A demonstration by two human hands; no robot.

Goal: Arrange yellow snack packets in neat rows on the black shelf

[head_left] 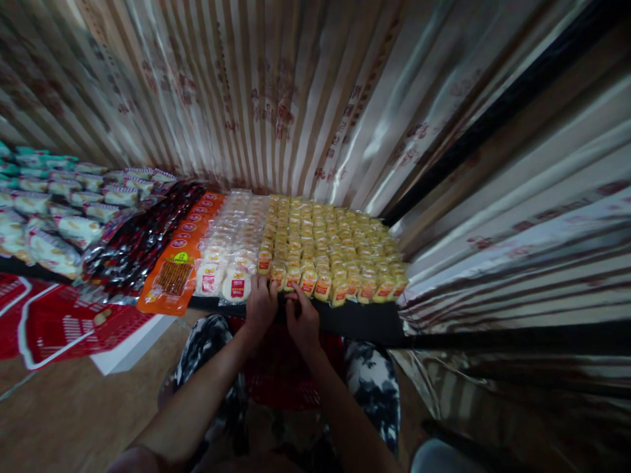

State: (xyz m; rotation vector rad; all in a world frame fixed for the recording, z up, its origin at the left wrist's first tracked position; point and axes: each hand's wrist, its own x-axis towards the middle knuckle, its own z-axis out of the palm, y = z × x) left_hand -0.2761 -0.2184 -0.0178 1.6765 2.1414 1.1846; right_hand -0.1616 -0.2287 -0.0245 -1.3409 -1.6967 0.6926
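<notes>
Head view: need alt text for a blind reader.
Left hand and right hand at the front edge of rows of small yellow packets. White packets and an orange packet lie to the left, striped sheeting behind.

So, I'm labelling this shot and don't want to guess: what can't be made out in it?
All in the head view:
Left hand and right hand: their own backs hide some of the fingers, so whether either grips anything is unclear.
Yellow packets: the smaller label print is too small and blurred to read.
Red basket below the hands: shadow hides its inside.
Teal packets: cut off by the left edge.
</notes>
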